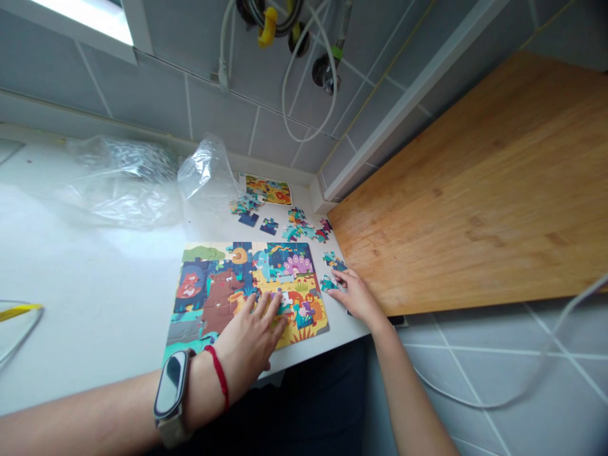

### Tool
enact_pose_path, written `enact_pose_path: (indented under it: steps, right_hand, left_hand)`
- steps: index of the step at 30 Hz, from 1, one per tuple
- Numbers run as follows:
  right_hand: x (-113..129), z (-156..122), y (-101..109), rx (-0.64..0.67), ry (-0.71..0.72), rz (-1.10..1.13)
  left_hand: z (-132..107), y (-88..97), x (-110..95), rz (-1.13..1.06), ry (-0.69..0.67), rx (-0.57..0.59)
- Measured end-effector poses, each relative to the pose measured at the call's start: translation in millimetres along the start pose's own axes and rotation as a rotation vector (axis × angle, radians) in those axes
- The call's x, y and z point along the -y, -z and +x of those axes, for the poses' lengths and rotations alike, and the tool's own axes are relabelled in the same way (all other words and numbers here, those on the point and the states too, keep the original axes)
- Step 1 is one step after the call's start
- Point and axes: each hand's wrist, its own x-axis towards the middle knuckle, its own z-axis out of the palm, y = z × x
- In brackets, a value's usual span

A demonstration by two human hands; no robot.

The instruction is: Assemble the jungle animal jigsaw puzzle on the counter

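Note:
My left hand (pixel 254 326) lies palm down with its fingers stretched over the jigsaw puzzle (pixel 221 291), which shows a bear, a peacock and other animals. Near its fingertips, loose pieces (pixel 304 311) rest on top of the puzzle's lower right part. My right hand (pixel 356 294) is off the puzzle's right edge, thumb and forefinger closed around a teal puzzle piece (pixel 327 284). Another group of pieces (pixel 334 260) lies just beyond those fingers. Behind the puzzle are more scattered pieces (pixel 269 225) and a small picture card (pixel 268 189) of a colourful animal scene.
Crumpled clear plastic bags (pixel 137 180) lie on the white countertop (pixel 95 272) at the back left. A wooden board (pixel 475 202) borders the right side. Hoses and a white cable (pixel 285 95) hang on the tiled wall. A cable with a yellow tag (pixel 19 311) is at far left.

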Motion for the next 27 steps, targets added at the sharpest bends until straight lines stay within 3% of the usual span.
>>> enact_pose_path:
  steps: [3,7,12,14,18,22,27]
  right_hand:
    - [2.5,-2.1,-0.5,-0.05,-0.004,0.039]
    - [10.6,-14.8,-0.6,-0.179,0.001,0.161]
    - [37.2,-41.3,-11.1,-0.262,-0.155,0.614]
    - [55.5,-53.5,-22.2,-0.2,-0.211,0.782]
    - [90.0,-74.3,-51.7,-0.055,-0.285,0.959]
    - [101.4,-81.0,-72.6,-0.121,-0.339,0.958]
    - [93.8,-72.4,-74.3,-0.234,-0.288,0.86]
  left_hand:
    - [-0.6,5.3,6.1,0.002,-0.031,-0.029]
    - [-2.9,33.3,29.2,0.055,-0.051,-0.106]
    - [-3.3,65.0,47.4,0.131,0.05,-0.146]
    - [1.4,61.7,44.8,0.091,0.015,-0.141]
    - [16.3,35.5,32.3,-0.008,-0.046,-0.169]
    - [25.7,15.2,26.6,-0.018,-0.057,-0.206]
    - [25.3,13.5,28.5,-0.081,0.0,-0.182]
